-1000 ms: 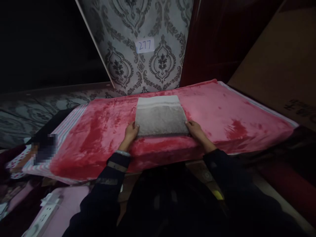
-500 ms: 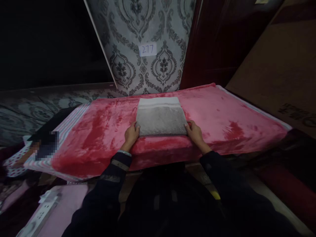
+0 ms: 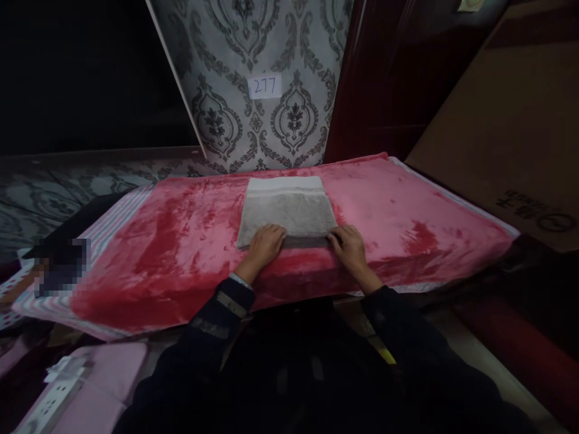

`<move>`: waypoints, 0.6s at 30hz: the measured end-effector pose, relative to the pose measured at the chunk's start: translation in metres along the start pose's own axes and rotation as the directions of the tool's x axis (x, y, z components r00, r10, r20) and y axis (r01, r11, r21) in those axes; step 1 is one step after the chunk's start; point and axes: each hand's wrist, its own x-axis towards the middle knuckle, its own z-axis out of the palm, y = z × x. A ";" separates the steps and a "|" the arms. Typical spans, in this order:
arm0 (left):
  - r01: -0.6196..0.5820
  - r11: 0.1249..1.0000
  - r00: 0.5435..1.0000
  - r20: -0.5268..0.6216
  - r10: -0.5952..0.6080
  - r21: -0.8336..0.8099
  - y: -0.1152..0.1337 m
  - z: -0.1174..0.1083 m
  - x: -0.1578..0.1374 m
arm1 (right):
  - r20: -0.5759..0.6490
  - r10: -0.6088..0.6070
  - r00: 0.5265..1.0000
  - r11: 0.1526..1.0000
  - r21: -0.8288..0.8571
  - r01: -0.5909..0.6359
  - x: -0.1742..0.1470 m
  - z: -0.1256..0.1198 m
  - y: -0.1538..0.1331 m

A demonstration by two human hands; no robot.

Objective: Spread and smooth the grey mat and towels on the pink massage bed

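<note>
A folded grey towel (image 3: 284, 211) with a paler band along its far end lies flat on a red and pink plush blanket (image 3: 190, 241). My left hand (image 3: 266, 244) is on the towel's near edge, left of its middle, fingers closed together over that edge; its thumb is hidden. At the near right corner, my right hand (image 3: 350, 247) pinches the towel edge between thumb and fingers. The near edge looks slightly raised between the two hands.
A dark screen (image 3: 90, 78) hangs at the left. A large cardboard box (image 3: 511, 138) leans at the right. Behind the blanket, a paper marked 277 (image 3: 265, 86) is on the patterned wall. A white power strip (image 3: 54, 398) lies on a pink surface at lower left.
My left hand has moved right from the towel's near left corner to its near edge. My right hand stays near the right corner, its fingers now over the edge. The view has shifted slightly.
</note>
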 end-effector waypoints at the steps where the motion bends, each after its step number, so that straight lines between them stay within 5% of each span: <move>1: 0.031 1.000 0.999 -0.006 -0.031 0.001 -0.002 0.002 0.003 | -0.024 -0.007 1.000 1.000 -0.009 0.007 -0.001 -0.002 -0.004; 4: 0.091 0.996 0.995 -0.035 -0.091 -0.011 -0.004 0.004 0.007 | -0.052 -0.062 0.997 0.997 -0.038 0.060 -0.012 -0.004 -0.018; 8: 0.122 0.992 0.991 -0.056 -0.124 -0.035 -0.003 0.003 0.008 | 0.115 -0.095 0.989 0.990 -0.095 0.106 -0.021 0.000 -0.032; 12: 0.119 0.993 0.992 -0.049 -0.120 -0.021 -0.003 0.003 0.007 | 0.287 0.043 0.957 0.964 -0.265 0.036 -0.012 0.003 -0.041; 18: 0.052 0.998 0.976 -0.213 -0.042 0.042 0.017 0.007 -0.006 | 0.471 0.313 0.825 0.895 -0.436 -0.090 0.005 -0.004 -0.064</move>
